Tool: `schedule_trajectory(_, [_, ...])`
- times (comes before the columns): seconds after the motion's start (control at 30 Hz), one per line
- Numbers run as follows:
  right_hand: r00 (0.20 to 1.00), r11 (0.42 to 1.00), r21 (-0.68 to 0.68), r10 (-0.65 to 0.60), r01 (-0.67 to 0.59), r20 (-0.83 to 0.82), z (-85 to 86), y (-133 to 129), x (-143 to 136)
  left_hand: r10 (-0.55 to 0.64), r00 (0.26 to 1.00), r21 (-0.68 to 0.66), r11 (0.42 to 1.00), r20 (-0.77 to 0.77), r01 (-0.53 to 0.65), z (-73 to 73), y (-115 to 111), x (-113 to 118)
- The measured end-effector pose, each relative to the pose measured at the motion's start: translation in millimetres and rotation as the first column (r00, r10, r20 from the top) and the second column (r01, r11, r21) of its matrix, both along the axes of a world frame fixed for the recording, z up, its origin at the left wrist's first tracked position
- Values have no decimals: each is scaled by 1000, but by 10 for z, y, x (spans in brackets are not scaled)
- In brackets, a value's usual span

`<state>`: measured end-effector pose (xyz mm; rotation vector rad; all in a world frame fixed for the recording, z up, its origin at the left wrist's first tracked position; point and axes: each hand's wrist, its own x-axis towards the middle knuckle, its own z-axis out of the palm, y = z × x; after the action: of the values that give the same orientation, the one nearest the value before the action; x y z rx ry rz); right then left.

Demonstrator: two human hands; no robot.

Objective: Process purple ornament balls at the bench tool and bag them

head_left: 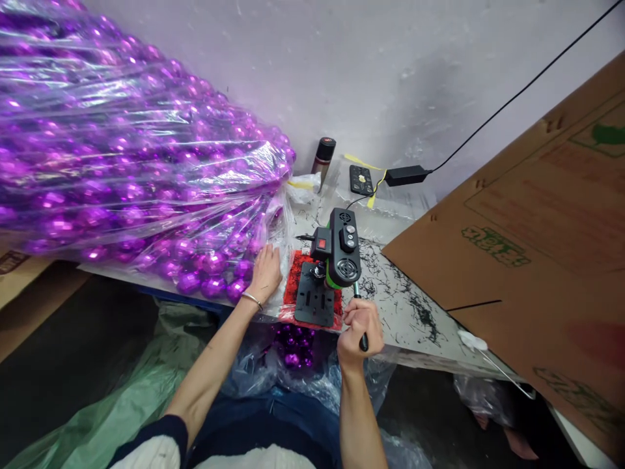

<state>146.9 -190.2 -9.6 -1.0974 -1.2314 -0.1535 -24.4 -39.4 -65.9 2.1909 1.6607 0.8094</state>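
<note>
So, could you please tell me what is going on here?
The person's right hand grips the dark handle of a black machine on a red mat. The left hand is at the edge of a clear bag of purple balls; whether it holds anything is unclear. Black scraps litter the tabletop right of the machine.

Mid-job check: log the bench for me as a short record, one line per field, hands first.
Left hand: at the loose edge of the clear plastic bag; grip unclear
Right hand: closed around the lever handle
Machine: black device with a red switch
Base: black slotted plate over a red mat
Bag contents: shiny purple baubles
Debris: black shreds scattered right of the mat
Behind the machine: black power adapter, dark can
Far right: cardboard box
</note>
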Motion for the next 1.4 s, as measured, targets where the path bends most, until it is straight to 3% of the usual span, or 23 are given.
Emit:
schedule_trajectory(0.17, [999, 999, -18, -26, 26, 32, -27, -15, 0, 88, 948, -4, 996, -306, -93, 120, 215, -177])
schedule_trajectory(0.3, [999, 1000, -15, -24, 25, 30, -32, -14, -9, 16, 899, -42, 998, -439, -38, 239, 420, -330])
schedule_trajectory(0.6, [998, 999, -27, -24, 25, 60, -74, -27, 23, -84, 873, -107, 994, -480, 37, 305, 578, -499])
schedule_trajectory(0.73, [997, 1000, -12, -17, 18, 75, -46, -15, 16, -105, 873, -119, 991, -477, 55, 408, 583, -552])
schedule_trajectory(0.83, [998, 1000, 8, -15, 14, 68, -27, -3, 6, -139, 949, -97, 988, -283, 116, 487, 472, -616])
schedule_trajectory(0.9, [998, 1000, 9, -20, 19, 64, -23, 1, 5, -157, 987, -139, 977, 20, 159, 507, 322, -638])
schedule_trajectory(0.93, [998, 1000, 6, -20, 20, 65, -21, 2, 6, -153, 970, -185, 965, 190, 188, 505, 228, -636])
schedule_trajectory(1.03, [998, 1000, -5, -17, 17, 63, -3, 1, 14, -56, 798, -306, 906, 600, 293, 458, -86, -578])
schedule_trajectory(1.13, [998, 1000, -5, -18, 18, 61, 43, 2, 21, 97, 590, -376, 850, 802, 370, 372, -379, -478])
schedule_trajectory(1.27, [997, 999, -13, -31, 32, 66, 104, 3, 21, 259, 356, -419, 751, 898, 511, 218, -658, -367])
schedule_trajectory(1.4, [999, 1000, -28, -9, 10, 43, 118, -10, 15, 358, 279, -454, 706, 891, 543, 68, -802, -313])
